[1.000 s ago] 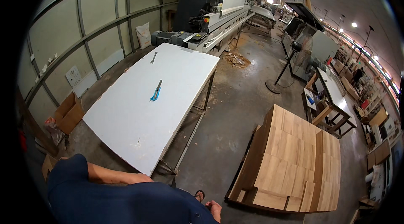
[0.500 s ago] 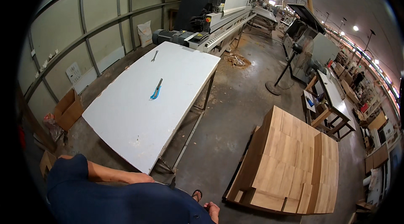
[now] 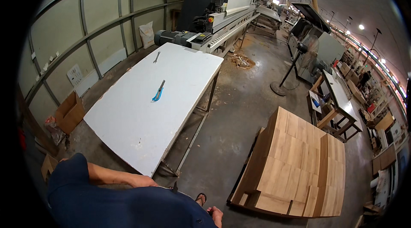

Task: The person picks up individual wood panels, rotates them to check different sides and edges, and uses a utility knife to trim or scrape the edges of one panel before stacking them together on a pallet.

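Observation:
My left hand (image 3: 147, 182) rests against the front of my dark blue shirt, beside the near corner of the white-topped table (image 3: 141, 121); its fingers are hidden. Low in the picture, my right hand (image 3: 217, 216) hangs next to my body with the fingers curled in; whatever they may hold is hidden. On the tabletop lie a blue utility knife (image 3: 158, 92) and, farther off, a metal wrench (image 3: 157, 57). Neither hand touches these tools. To the right of my right hand stands a low stack of wood-grain panels (image 3: 287, 159).
A long machine (image 3: 227, 18) with a motor (image 3: 173, 37) adjoins the table's far end. An open cardboard box (image 3: 69, 113) sits by the left wall. A pedestal fan (image 3: 295, 65) and a workbench (image 3: 340, 95) stand at the right. Scraps (image 3: 241, 61) litter the floor.

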{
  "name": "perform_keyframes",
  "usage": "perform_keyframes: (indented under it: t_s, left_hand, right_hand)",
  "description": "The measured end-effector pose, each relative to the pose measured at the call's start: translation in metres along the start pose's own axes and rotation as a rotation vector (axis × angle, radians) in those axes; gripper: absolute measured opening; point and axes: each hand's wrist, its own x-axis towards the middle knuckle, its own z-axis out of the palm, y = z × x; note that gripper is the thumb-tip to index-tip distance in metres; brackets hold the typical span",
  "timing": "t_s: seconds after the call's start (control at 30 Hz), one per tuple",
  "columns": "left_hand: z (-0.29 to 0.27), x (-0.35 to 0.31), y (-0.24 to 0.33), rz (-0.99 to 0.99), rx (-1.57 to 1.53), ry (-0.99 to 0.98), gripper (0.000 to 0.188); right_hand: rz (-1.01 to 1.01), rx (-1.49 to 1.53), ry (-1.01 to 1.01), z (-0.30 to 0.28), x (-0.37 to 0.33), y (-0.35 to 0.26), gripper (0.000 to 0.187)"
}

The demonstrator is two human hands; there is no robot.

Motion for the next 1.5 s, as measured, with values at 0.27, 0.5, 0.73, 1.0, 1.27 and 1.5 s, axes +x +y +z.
perform_keyframes:
  t_s: [0.27, 0.5, 0.73, 1.0, 1.27, 1.5]
  left_hand:
    - [0.013, 0.018, -0.034, 0.159, 0.015, 0.071, 0.032]
    - [0.000, 0.024, -0.021, -0.009, 0.065, -0.024, 0.022]
    - [0.016, 0.051, -0.028, -0.083, -0.331, 0.303, 0.020]
    - [0.043, 0.094, -0.066, -0.394, -0.091, 0.643, 0.034]
    - [0.003, 0.137, -0.028, -0.332, -0.130, 0.923, 0.031]
    - [-0.098, 0.160, -0.016, -0.078, 0.003, 1.475, 0.023]
  right_hand:
    - [-0.020, 0.071, -0.019, -0.001, -0.007, -0.002, 0.019]
    - [-0.007, -0.118, -0.074, -0.022, 0.026, -0.003, 0.020]
    - [-0.077, -0.383, -0.063, -0.045, 0.027, -0.014, 0.022]
    - [-0.144, -0.612, -0.082, -0.077, 0.027, -0.040, 0.029]
    - [-0.255, -0.865, -0.111, -0.103, 0.083, -0.082, 0.044]
    - [-0.191, -0.596, -0.021, -0.020, 0.055, -0.186, 0.019]
